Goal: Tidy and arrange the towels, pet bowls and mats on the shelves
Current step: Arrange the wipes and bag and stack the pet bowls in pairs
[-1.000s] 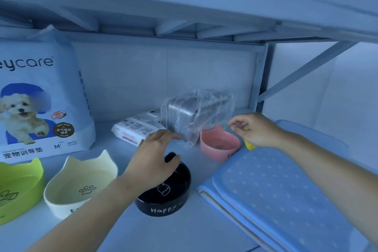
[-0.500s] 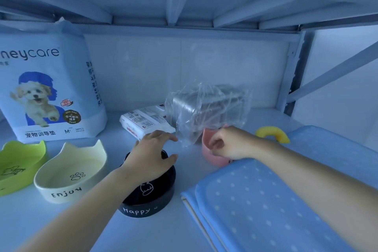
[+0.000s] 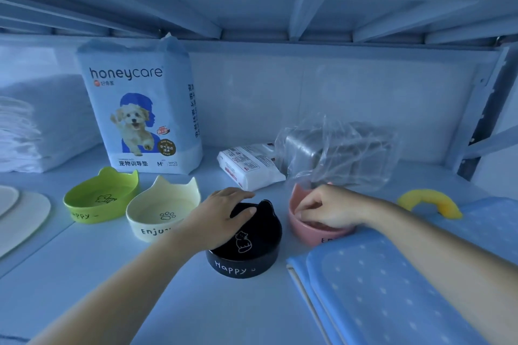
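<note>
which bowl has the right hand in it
The pink bowl, rightmost of the four; the right hand grips its rim. The left hand holds the black bowl.

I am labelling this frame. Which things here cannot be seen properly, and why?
Head view:
pink bowl: inside and lettering covered by right hand and blue mat.
cream bowl: end of its word covered by left forearm.
plastic bag: contents blurred by crinkled wrap.
black bowl: rim partly under left hand.

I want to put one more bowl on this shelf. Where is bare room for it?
The widest bare patch is the shelf front, before the green bowl and cream bowl, left of the black bowl. A smaller one lies between the pink bowl and the yellow curved thing. The middle is crowded with bowls; the blue mats fill the right.
</note>
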Demonstrator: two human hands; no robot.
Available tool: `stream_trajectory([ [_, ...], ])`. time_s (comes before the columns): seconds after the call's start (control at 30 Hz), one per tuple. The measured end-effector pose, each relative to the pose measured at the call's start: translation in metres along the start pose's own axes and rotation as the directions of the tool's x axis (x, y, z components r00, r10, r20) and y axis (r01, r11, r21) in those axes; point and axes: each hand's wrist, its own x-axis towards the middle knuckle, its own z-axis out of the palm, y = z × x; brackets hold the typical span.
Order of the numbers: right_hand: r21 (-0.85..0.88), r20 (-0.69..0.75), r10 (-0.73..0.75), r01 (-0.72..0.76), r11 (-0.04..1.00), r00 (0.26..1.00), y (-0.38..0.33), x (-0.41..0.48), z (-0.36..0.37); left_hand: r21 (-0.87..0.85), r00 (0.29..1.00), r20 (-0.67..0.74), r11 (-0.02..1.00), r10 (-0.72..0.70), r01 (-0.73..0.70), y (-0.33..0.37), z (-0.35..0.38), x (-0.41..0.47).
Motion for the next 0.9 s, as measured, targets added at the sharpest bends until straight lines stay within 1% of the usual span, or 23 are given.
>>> stream_trajectory([
  [0.1, 0.045, 0.074, -0.053, 0.05, 0.998, 0.996, -0.009, 0.006, 0.009, -0.019, 1.0, 0.001, 1.0, 0.024, -0.023, 0.0, 0.002, -0.004],
  [0.2, 0.036, 0.097, -0.067, 0.064, 0.997, 0.993, -0.011, 0.007, 0.013, -0.015, 0.999, -0.016, 0.999, 0.034, -0.034, 0.001, 0.001, -0.008],
  [0.33, 0.071, 0.109, -0.108, 0.1, 0.992, 0.988, -0.013, 0.006, 0.013, -0.001, 1.0, -0.009, 1.0, 0.03, -0.03, 0.002, -0.003, -0.013],
  [0.43, 0.012, 0.098, -0.13, 0.13, 0.991, 0.987, -0.013, 0.009, 0.016, 0.034, 0.999, 0.025, 0.998, 0.043, -0.044, 0.009, -0.002, -0.016],
  [0.53, 0.029, 0.104, -0.142, 0.14, 0.99, 0.984, -0.012, 0.01, 0.018, 0.096, 0.994, 0.109, 0.995, 0.007, -0.018, 0.013, 0.003, -0.018],
  [0.6, 0.038, 0.093, -0.153, 0.15, 0.988, 0.984, -0.013, 0.01, 0.02, 0.122, 0.99, 0.138, 0.992, 0.01, -0.027, 0.012, 0.003, -0.019],
  [0.7, 0.041, 0.086, -0.15, 0.147, 0.988, 0.985, -0.015, 0.011, 0.021, 0.147, 0.991, 0.132, 0.988, 0.018, -0.038, 0.009, 0.001, -0.019],
  [0.9, -0.006, 0.071, -0.142, 0.142, 0.99, 0.987, -0.021, 0.009, 0.024, 0.083, 0.994, 0.102, 0.996, 0.032, -0.04, -0.006, -0.004, -0.01],
])
